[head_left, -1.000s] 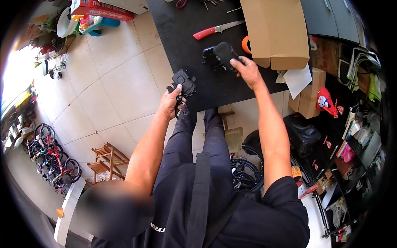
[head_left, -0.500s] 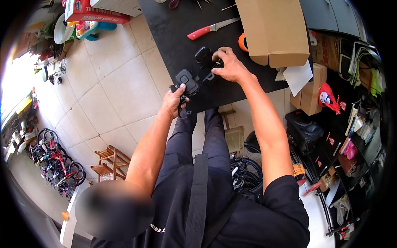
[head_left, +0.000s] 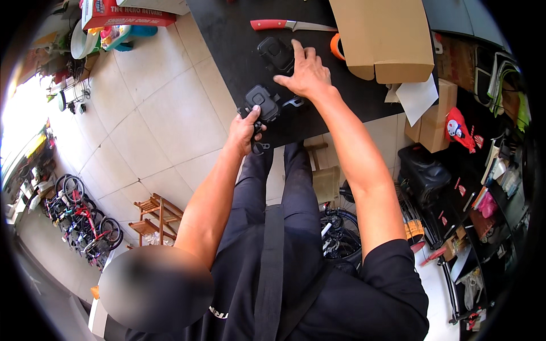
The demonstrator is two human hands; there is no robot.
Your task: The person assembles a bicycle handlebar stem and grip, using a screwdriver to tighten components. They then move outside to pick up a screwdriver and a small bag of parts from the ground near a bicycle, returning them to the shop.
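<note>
My left hand point(head_left: 245, 129) grips a black, square-faced mount point(head_left: 262, 103) with a rounded rim, its thumb pressed on the near edge. A small clamp part with a ring hangs below that hand, over the near table edge. Farther off, a second black boxy mount point(head_left: 277, 53) of similar shape lies on the black table point(head_left: 227, 37). Beside its right side, my right hand point(head_left: 307, 74) is open, thumb and fingers spread; whether it touches the mount I cannot tell. Between the hands lies a small grey-black bracket point(head_left: 293, 102).
A red-handled knife point(head_left: 270, 24) lies beyond the second mount, its blade pointing right. An orange tape roll point(head_left: 336, 46) rests against the large cardboard box point(head_left: 381, 40). White paper point(head_left: 417, 101) overhangs the right table edge. A wooden stool point(head_left: 156, 216) stands on the floor at left.
My right hand has let go of the small bracket, opened and moved up beside the second mount. The second mount now sits turned, farther from me. My left hand keeps its mount.
</note>
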